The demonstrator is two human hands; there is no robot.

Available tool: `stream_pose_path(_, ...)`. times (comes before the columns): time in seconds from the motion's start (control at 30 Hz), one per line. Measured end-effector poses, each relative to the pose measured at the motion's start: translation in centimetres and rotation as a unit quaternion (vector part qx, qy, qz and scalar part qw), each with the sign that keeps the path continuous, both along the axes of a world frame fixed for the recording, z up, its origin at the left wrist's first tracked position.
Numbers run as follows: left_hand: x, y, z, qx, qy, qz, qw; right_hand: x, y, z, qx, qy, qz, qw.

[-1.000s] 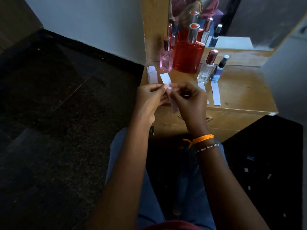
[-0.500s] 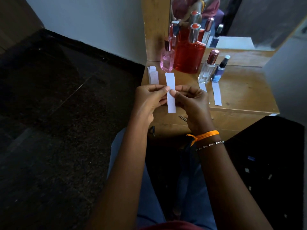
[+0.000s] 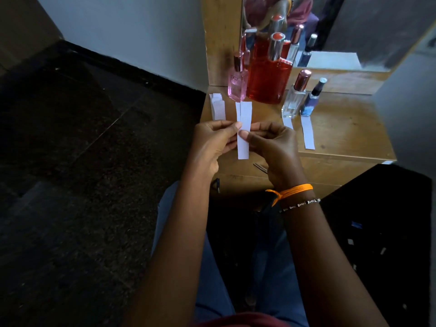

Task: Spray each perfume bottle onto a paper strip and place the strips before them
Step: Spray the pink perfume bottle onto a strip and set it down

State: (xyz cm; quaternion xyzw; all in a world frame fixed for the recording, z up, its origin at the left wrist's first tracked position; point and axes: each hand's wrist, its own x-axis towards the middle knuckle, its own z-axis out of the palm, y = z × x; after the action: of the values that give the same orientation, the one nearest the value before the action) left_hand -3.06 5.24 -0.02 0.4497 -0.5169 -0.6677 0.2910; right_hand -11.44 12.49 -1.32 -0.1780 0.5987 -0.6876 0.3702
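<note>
A wooden worktop [image 3: 342,128] stands against a mirror. At its far left lies a stack of paper strips [image 3: 217,107], then a pink bottle [image 3: 237,84], a large red bottle [image 3: 269,74], a clear bottle [image 3: 295,100] and a blue bottle [image 3: 311,102], the last two with strips before them. Nearer, the left hand [image 3: 212,145] and right hand [image 3: 274,149] both pinch one white strip [image 3: 243,128] upright between fingertips.

The middle of the paper strip [image 3: 243,128] is hidden behind the fingertips [image 3: 245,135] pinching it. A 2nd strip [image 3: 288,122], right of the fingers, is partly covered by the right hand [image 3: 276,152].
</note>
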Motion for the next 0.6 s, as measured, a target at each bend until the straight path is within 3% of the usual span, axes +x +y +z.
stream_pose_path(0.17,0.0,-0.3,-0.2,-0.037,-0.044,0.008,0.998,-0.1,-0.2,0.1,0.011,0.001,0.007,1.0)
stream_pose_path(0.33,-0.2,-2.4,0.5,-0.162,-0.131,0.022,0.978,-0.2,-0.5,0.1,0.01,0.006,-0.023,1.0)
stream_pose_path(0.5,-0.3,-2.8,0.3,-0.131,-0.149,-0.037,0.979,0.0,-1.3,0.3,-0.008,0.011,-0.018,1.0)
stream_pose_path(0.6,-0.3,-2.7,-0.5,-0.132,-0.141,-0.025,0.981,0.1,-1.6,0.1,-0.002,0.022,-0.019,1.0)
